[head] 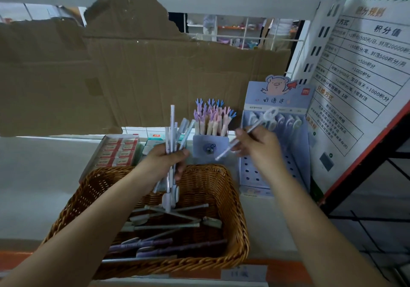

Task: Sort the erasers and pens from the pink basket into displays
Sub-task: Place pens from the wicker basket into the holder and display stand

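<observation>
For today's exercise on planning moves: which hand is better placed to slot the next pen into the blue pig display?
Likely the right hand. It pinches a single pen just in front of the blue pig display. The left hand grips a bundle of pens above the basket, farther from it.

One brown woven wicker basket (234,209) sits at six o'clock. Loose inside it lie roughly seven pale grey slim pens (168,226) and about three purple pens (144,243), though they overlap too much for a sure tally.

Two hands show. The left hand (168,160) grips about five slim white pens (172,120). The right hand (259,146) pinches one single white pen (224,153).

From the basket:
- **One o'clock:** one small blue box holder (209,145) of antler-topped pastel pens (213,118), too crowded to count.
- **Two o'clock:** one tall blue card display (255,95).
- **Eleven o'clock:** one open box of red-and-white erasers (117,151), two columns and about four rows.
</observation>
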